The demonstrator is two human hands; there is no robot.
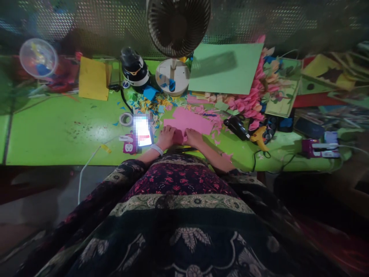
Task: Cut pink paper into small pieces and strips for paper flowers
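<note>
At the front of the green table (57, 134) both hands meet over a small piece of pink paper (179, 134), which looks darker than the sheet behind it. My left hand (166, 137), with a pale band at its wrist, grips the left side of this piece. On its right side my right hand (193, 137) has its fingers closed on the same paper. Just beyond them lies a larger pink sheet (196, 120). A lit phone (142, 130) rests left of my left hand. Some fingertips are too small to make out.
A fan (178, 25) stands behind, between a dark bottle (134, 71) and a light green sheet (225, 69). Coloured paper scraps (161, 104) and pink petals (245, 104) cover the middle. A tape roll (126, 119), black-handled tool (236, 127) and yellow glue gun (259, 136) lie nearby.
</note>
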